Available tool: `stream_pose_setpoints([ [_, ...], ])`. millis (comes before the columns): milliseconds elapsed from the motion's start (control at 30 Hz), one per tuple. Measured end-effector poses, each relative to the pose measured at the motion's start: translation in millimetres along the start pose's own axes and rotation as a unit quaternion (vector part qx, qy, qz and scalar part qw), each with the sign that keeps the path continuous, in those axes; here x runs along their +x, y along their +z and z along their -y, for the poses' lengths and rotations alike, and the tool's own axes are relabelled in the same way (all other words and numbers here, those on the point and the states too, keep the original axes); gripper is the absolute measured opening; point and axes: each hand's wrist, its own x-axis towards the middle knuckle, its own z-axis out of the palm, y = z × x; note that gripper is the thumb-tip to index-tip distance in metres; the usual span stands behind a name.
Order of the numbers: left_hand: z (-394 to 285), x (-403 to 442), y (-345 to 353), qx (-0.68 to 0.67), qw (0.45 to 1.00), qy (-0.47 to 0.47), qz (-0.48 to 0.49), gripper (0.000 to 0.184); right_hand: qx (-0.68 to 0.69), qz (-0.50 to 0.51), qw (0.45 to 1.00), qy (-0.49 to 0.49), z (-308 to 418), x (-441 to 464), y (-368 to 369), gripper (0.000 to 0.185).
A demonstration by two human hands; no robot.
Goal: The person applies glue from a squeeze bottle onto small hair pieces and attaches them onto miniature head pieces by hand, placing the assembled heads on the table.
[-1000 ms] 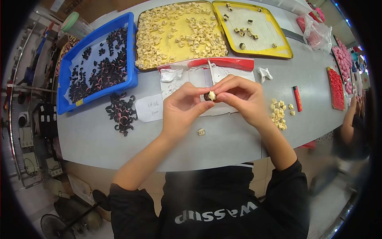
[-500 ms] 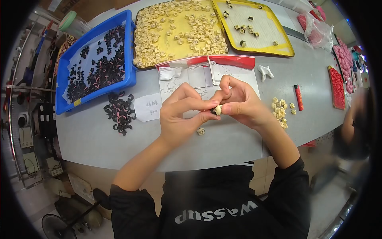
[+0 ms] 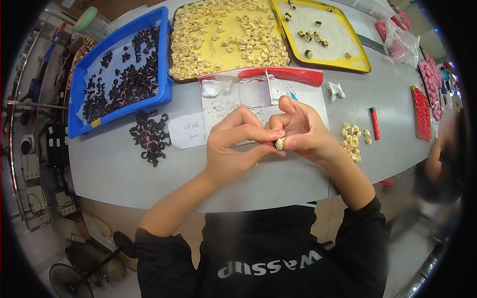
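Between my two hands is a small cream piece point(image 3: 280, 144) with a black part against its left side. My left hand point(image 3: 234, 148) pinches the black side with thumb and forefinger. From the other side, the thumb and fingers of my right hand point(image 3: 307, 135) close on the cream part. A second cream piece point(image 3: 256, 164) lies on the table, mostly hidden under my left thumb. To the left is a loose heap of black curved pieces point(image 3: 149, 139), some with pink on them. A small pile of cream pieces point(image 3: 351, 143) lies by my right wrist.
A blue tray point(image 3: 170, 92) holds many black pieces. Behind are a yellow tray point(image 3: 211, 49) of cream pieces and a second yellow tray point(image 3: 343, 62). A red-edged white carton point(image 3: 310, 89), paper note point(image 3: 186, 132), white lump point(image 3: 336, 91) and red tube point(image 3: 374, 124) lie around.
Both hands, still pinching the piece, have shifted slightly right in view. The loose cream piece on the table is now mostly covered by my left thumb.
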Motion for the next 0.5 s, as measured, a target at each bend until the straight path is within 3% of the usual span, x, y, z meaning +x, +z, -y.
stream_pose_setpoints([
  [233,-2.1,-3.0,1.4,0.003,1.000,-0.006,-0.008,0.031,0.013,0.012,0.999,0.033,5.2,-1.2,8.4,0.045],
  [300,-1.0,-5.7,0.4,0.009,1.000,-0.012,-0.015,0.031,0.011,0.030,0.999,0.014,3.0,-0.6,6.8,0.029],
  [500,-3.5,-5.1,-2.1,0.032,0.999,0.010,-0.004,0.032,-0.085,0.069,0.994,0.011,-1.0,-0.1,5.8,0.016],
])
